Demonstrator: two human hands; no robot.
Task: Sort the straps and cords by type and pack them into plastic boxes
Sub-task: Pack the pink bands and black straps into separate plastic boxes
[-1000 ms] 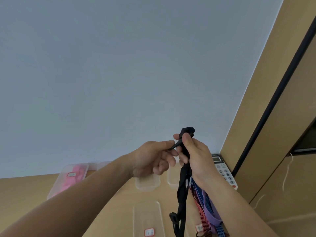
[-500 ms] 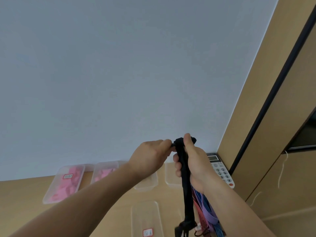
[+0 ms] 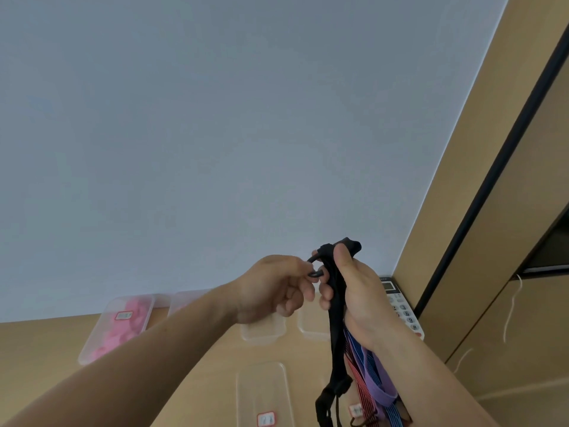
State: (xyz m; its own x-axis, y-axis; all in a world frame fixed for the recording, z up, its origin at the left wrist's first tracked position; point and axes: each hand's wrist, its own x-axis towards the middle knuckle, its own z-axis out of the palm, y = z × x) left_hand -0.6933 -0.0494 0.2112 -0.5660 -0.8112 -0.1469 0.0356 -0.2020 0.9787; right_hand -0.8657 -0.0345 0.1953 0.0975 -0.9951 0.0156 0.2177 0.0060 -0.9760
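Black strap [image 3: 335, 306] is gripped upright in the R hand [image 3: 358, 292], fingers curled round it and thumb laid along its top, well above the table [image 3: 37, 349]. Its lower end, w/ a clip, hangs free over the near edge. A black loop [image 3: 314, 271] at the strap's top is pinched betw. thumb and forefinger of the L hand [image 3: 271, 288], the other fingers curled in.

Four clear boxes are lined up along the far edge, by the wall. Box 1 [image 3: 87, 352], at the left, is filled w/ pink items and bears a label. Box 2 [image 3: 177, 303], mostly hidden behind the L forearm, also shows pink. Nothing can be made out in box 3 [image 3: 261, 335] or box 4 [image 3: 311, 326], both partly covered by the hands.

Nearer the near edge a clear tray [image 3: 261, 386] w/ a red-framed label is seen; lid or box cannot be told. Colour straps [image 3: 378, 386], red-striped, blue-striped and purple, are bunched under the R wrist beside a second label; whether they lie in a box cannot be told.

A calculator [image 3: 406, 312] lies at the far right corner, partly hidden by the R hand.
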